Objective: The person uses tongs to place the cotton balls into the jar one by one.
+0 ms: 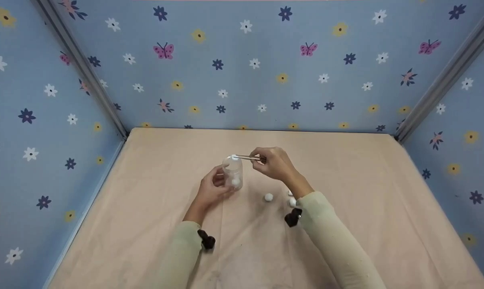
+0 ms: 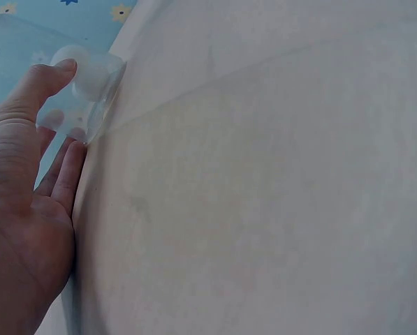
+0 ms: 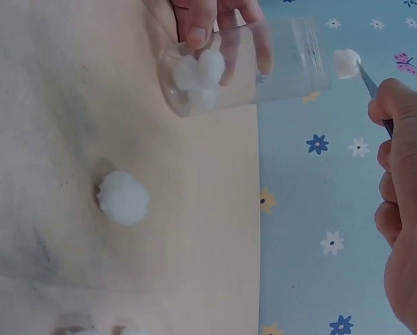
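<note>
Past fluffy white balls [image 3: 123, 198] on the creased, cloth-covered desk [image 1: 346, 168], grips a clear, cylindrical jar [image 1: 233, 170] holding more balls [image 3: 202, 70], left hand [image 1: 210, 188] curled round its side. Farther, pinches slim tweezers [image 1: 245, 157] in the right hand [image 1: 276, 163], with another ball [image 3: 347, 63] just above the ribbed mouth. Faces flowered blue panels [image 1: 266, 88] beyond.

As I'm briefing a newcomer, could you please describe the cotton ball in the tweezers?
Midway across the peach tablecloth, the left hand holds a clear jar. Above its mouth, tweezers in the right hand pinch the cotton ball, the only visible one neither in the jar nor on the tablecloth.
</note>
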Tool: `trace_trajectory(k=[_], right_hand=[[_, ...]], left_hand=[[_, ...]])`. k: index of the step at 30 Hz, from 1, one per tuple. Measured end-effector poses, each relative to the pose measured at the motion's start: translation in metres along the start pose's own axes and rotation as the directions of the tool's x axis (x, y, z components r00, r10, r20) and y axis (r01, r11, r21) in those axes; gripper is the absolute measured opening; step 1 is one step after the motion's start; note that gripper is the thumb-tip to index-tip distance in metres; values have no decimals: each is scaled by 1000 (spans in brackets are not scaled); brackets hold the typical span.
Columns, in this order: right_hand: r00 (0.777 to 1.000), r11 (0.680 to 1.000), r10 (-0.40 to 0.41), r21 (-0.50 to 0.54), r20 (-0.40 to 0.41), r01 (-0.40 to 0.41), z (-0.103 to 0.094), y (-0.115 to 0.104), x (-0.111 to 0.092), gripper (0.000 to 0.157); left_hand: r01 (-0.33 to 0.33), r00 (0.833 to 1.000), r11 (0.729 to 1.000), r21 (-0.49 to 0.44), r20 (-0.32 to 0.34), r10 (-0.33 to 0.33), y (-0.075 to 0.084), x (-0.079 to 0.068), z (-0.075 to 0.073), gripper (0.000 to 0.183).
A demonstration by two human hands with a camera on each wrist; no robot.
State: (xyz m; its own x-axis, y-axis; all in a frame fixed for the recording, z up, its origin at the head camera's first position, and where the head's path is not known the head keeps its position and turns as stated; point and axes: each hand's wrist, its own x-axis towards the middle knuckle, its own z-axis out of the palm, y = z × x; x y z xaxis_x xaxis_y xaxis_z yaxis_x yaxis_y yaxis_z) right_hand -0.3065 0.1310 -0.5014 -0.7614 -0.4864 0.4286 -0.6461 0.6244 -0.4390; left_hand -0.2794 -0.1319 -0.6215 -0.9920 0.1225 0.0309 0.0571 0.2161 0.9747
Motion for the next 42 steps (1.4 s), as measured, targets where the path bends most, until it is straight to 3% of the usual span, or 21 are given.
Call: trace_trajectory(k=[14,26,37,42], right_hand=[[1000,1000,4,10,23,-4,-1,-4,1,17],[1000,1000,-20,-7,-2,20,0,-1,-1,12],[999,1000,2,12,44,-2,0,0,-3,15],[999,1000,17,5,51,-18,1,1,-4,16]], left_hand=[[-12,1000,999,-41,18,13,2,-1,0,77],[-9,1000,1000,-11,-2,9,2,-1,0,78],[-26,1000,999,-20,-10,25,2,-1,1,76],[-1,1000,1000,-23,-2,1,2,-2,0,76]])
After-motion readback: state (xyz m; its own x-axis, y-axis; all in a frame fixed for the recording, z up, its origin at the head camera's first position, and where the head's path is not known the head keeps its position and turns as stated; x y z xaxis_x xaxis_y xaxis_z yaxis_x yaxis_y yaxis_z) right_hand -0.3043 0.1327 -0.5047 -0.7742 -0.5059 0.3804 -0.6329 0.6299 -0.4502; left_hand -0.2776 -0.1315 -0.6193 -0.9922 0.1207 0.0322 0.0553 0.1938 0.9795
